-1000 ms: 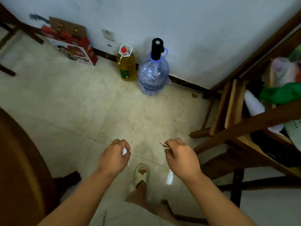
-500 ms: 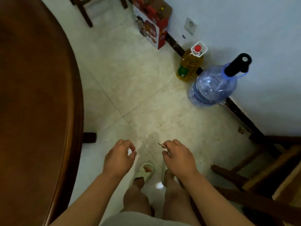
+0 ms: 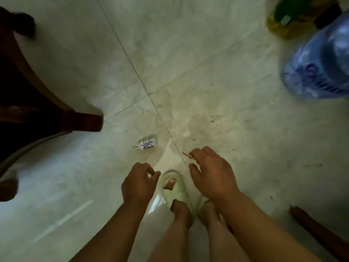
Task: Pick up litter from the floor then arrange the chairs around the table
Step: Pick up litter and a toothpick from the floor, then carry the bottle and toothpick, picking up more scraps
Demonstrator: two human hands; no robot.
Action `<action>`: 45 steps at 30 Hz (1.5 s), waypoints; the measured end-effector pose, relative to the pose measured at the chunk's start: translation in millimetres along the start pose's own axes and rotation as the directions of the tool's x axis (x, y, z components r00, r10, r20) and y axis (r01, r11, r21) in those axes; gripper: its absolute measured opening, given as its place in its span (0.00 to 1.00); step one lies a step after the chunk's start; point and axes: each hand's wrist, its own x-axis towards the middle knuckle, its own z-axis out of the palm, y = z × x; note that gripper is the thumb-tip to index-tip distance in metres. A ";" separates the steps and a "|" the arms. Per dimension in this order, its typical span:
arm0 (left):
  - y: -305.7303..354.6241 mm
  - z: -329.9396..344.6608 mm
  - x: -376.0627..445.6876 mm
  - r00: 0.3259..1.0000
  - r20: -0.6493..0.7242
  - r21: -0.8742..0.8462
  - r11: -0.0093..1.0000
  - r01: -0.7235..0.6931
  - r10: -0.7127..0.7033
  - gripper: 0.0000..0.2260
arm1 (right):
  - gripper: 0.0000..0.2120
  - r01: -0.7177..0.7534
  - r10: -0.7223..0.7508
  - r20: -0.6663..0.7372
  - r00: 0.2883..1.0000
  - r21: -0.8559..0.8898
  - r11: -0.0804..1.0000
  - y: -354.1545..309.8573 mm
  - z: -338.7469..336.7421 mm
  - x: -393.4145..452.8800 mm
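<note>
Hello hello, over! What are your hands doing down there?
Left hand pinching a small white scrap. Right hand pinching a thin stick. Printed wrapper on floor ahead, beside table leg. Nothing in the way.

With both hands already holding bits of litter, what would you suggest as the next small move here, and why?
Probably bend and reach the left hand down to the small wrapper on the floor. It lies just ahead of that hand, which pinches only a small white scrap, while the right hand holds a thin stick.

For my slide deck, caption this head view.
Both hands hold scraps above a wrapper on the floor.
</note>
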 end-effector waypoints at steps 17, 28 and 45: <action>-88.2 158.8 231.6 0.999 -0.036 0.295 0.955 0.007 0.004 0.20 | 0.14 0.067 -0.062 0.107 0.992 -0.047 0.997 111.0 174.2 132.4; 19.8 105.9 110.2 0.986 0.139 0.250 0.960 -0.128 0.095 0.19 | 0.12 -0.072 0.072 -0.020 0.997 -0.009 0.997 90.7 40.6 78.0; 249.5 -221.8 -41.5 0.907 0.038 0.196 0.887 -0.418 0.420 0.22 | 0.08 -0.140 0.122 -0.333 0.935 -0.030 0.990 -52.7 -293.7 -27.6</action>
